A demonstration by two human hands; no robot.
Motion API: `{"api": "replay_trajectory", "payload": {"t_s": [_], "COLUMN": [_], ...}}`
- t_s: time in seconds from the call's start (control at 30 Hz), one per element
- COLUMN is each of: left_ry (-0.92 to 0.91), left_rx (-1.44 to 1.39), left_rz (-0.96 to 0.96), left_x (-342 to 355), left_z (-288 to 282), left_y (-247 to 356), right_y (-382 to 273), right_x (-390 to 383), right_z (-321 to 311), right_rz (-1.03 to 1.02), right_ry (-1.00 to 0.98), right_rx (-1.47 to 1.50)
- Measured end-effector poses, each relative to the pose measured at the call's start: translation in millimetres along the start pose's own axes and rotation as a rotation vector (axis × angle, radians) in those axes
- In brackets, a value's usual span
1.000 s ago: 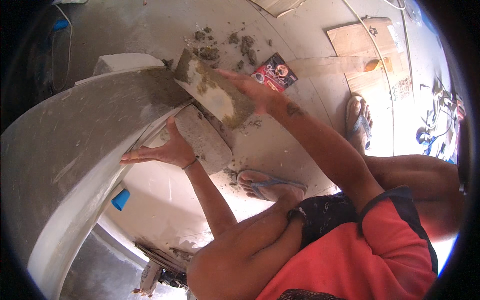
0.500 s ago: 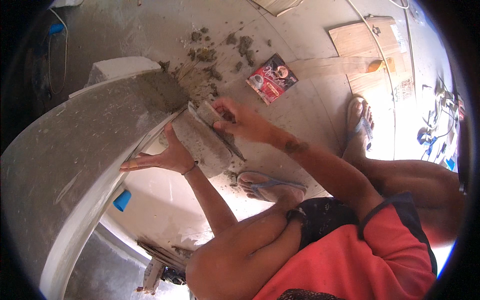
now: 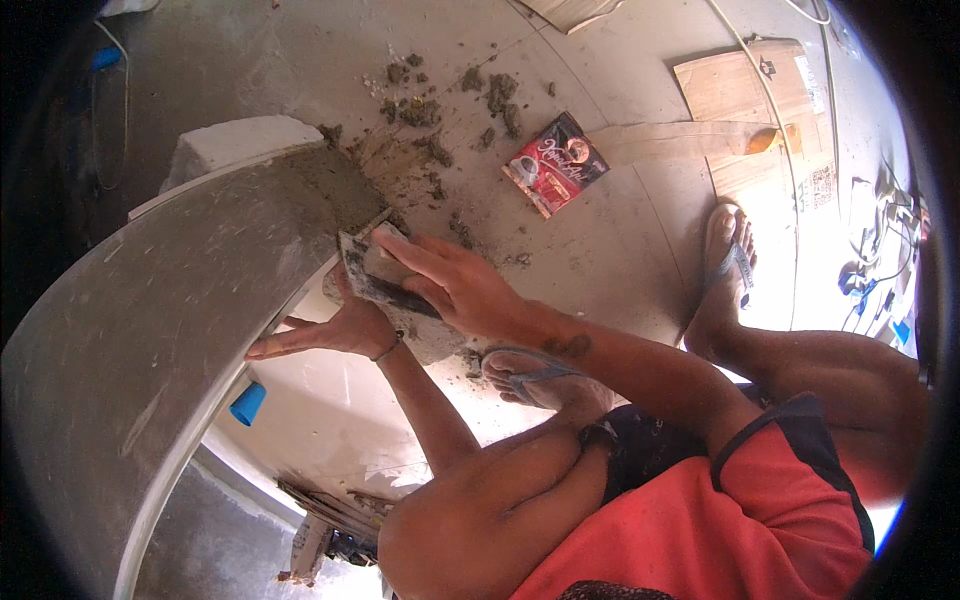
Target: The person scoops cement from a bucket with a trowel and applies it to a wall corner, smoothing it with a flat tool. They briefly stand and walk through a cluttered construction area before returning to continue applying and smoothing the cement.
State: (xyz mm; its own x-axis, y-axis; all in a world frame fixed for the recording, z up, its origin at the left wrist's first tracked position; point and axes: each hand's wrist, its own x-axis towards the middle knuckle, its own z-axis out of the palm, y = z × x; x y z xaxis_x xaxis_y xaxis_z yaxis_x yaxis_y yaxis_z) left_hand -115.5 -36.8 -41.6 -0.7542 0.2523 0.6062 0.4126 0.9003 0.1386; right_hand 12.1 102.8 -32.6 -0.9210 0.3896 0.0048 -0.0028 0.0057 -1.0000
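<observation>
My right hand (image 3: 468, 285) grips a flat grey plastering float (image 3: 374, 264). The float's edge is at the rim of a curved grey cement surface (image 3: 190, 300), close to a darker patch of wet mortar (image 3: 343, 190). My left hand (image 3: 352, 326) is open just below the float, thumb up and fingers stretched along the pale edge (image 3: 225, 385) of the curved surface. Partly hidden behind both hands, a mortar-smeared pale piece (image 3: 430, 343) sits on the floor; its kind is unclear.
Mortar lumps (image 3: 500, 92) lie scattered on the floor beyond my hands. A red-black packet (image 3: 556, 165) and cardboard (image 3: 745, 90) lie farther right, with a cable (image 3: 768, 110) across. A white block (image 3: 235, 140) stands behind the curve. A blue cup (image 3: 248, 403) is below its edge.
My right hand has brought the float left and down to the curved rim, turning it over toward the surface. The left hand keeps its place at the edge, its fingers slightly closer together.
</observation>
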Motion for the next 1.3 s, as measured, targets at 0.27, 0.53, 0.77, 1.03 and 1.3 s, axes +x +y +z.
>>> {"api": "replay_trajectory", "payload": {"t_s": [0.27,0.53,0.77,1.03,1.3], "left_ry": [-0.003,-0.025,-0.027,-0.021,0.030], "left_rx": [-0.031,-0.112,-0.116,-0.127,-0.118], "left_rz": [-0.047,-0.160,-0.177,-0.212,-0.061], "left_x": [0.0,1.1,0.4,0.7,-2.5], "left_z": [-1.4,-0.5,0.9,1.0,7.9], "left_y": [4.4,6.0,6.6,6.6,-9.6], "right_y": [-3.6,19.1,18.8,-2.4,-5.0], "right_x": [57.5,82.4,25.8,49.6,66.8], "right_z": [1.4,-66.8,-44.2,-32.9,-30.4], "right_rz": [-0.025,0.314,0.368,0.760,0.876], "right_ry": [0.082,0.102,-0.031,0.091,0.039], "right_rx": [-0.133,-0.132,0.104,0.804,1.000]}}
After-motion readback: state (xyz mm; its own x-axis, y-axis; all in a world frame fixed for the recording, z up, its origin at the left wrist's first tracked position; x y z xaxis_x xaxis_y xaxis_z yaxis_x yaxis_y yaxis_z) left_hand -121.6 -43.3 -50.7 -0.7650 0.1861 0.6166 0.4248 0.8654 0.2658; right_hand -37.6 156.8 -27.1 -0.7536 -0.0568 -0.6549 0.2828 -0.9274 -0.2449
